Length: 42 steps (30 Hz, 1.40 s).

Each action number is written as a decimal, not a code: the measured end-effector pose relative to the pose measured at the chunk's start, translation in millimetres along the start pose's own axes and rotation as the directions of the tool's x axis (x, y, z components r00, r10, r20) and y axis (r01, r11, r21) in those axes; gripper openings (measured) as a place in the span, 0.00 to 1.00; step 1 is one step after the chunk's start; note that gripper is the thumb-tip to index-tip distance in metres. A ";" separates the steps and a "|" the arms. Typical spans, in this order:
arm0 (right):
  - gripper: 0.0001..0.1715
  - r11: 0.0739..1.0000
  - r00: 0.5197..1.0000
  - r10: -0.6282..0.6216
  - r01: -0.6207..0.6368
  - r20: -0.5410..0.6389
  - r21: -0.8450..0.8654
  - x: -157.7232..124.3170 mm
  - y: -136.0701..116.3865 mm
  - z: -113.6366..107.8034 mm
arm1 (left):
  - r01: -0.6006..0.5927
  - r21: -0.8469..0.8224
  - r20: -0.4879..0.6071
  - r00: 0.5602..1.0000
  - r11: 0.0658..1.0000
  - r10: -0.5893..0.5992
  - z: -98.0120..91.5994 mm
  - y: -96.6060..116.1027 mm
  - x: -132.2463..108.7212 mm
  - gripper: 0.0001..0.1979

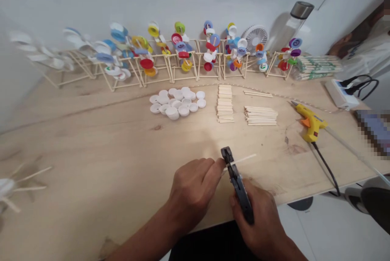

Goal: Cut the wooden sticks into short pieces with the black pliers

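My right hand [260, 216] is closed round the handles of a dark cutting tool like pliers [240, 190], its head pointing up and away from me. A thin pale wooden stick [245, 158] lies across the tool's jaws, its free end sticking out to the right. My left hand [198, 188] pinches the stick's other end just left of the jaws; its fingertips are partly hidden by the tool head. Beyond my hands lie a stack of short sticks [224, 104], a bundle of longer sticks [261, 116] and a cluster of white bottle caps [178, 102].
Several stick frames with coloured cap wheels [183, 59] line the wall. A yellow glue gun [311, 122], power strip [341, 94], bagged sticks [317, 67], small fan [255, 39] and bottle [292, 25] stand right. A stick-and-cap piece [18, 185] lies at left.
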State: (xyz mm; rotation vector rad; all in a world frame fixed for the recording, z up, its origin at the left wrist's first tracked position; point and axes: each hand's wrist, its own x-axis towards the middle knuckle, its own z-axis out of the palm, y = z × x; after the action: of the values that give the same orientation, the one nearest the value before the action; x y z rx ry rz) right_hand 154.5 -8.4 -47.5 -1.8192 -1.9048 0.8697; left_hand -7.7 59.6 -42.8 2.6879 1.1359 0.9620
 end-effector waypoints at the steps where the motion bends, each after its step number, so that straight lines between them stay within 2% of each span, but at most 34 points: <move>1: 0.04 1.000 1.000 -0.001 0.001 -0.002 -0.009 0.1 -0.5 -0.3 | -0.001 0.005 -0.006 1.000 1.000 0.001 0.2 0.0 0.0 0.10; 6: 0.05 0.998 1.000 -0.002 0.002 0.002 -0.068 2.0 -4.4 -5.6 | 0.016 0.020 -0.048 0.999 1.000 -0.016 -1.8 3.1 3.7 0.07; 9: 0.06 0.997 1.000 0.002 0.000 0.024 -0.082 2.7 -7.6 -10.0 | 0.057 -0.003 -0.032 0.998 0.998 -0.057 -5.5 6.5 5.6 0.08; 13: 0.05 0.998 1.000 0.000 0.001 0.026 -0.061 0.3 -11.0 -12.7 | 0.093 -0.018 -0.008 0.996 0.996 -0.093 -8.3 9.8 4.0 0.09; 21: 0.06 0.999 1.000 -0.020 0.020 -0.012 -0.044 -4.7 -9.3 -10.5 | 0.112 -0.029 -0.030 0.993 0.993 -0.113 -5.2 15.1 0.7 0.09; 30: 0.05 1.000 1.000 -0.010 0.010 0.026 0.027 -6.7 -8.5 -17.1 | 0.178 -0.055 -0.116 0.976 0.983 -0.183 -1.5 24.8 -3.2 0.06; 36: 0.05 0.998 1.000 -0.004 0.003 0.019 0.061 -10.6 -7.6 -18.0 | 0.174 -0.048 -0.149 0.972 0.984 -0.179 2.2 30.5 -3.2 0.05; 42: 0.06 0.996 1.000 -0.008 0.007 0.011 0.091 -17.5 -8.0 -18.6 | 0.160 -0.069 -0.118 0.979 0.985 -0.167 -0.5 33.5 -3.1 0.06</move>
State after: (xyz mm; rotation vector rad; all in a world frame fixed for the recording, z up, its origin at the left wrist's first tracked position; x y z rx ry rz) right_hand 162.2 -22.1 -25.9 -1.7559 -1.8466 0.9503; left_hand 11.3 33.1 -34.3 2.4729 1.3053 1.1274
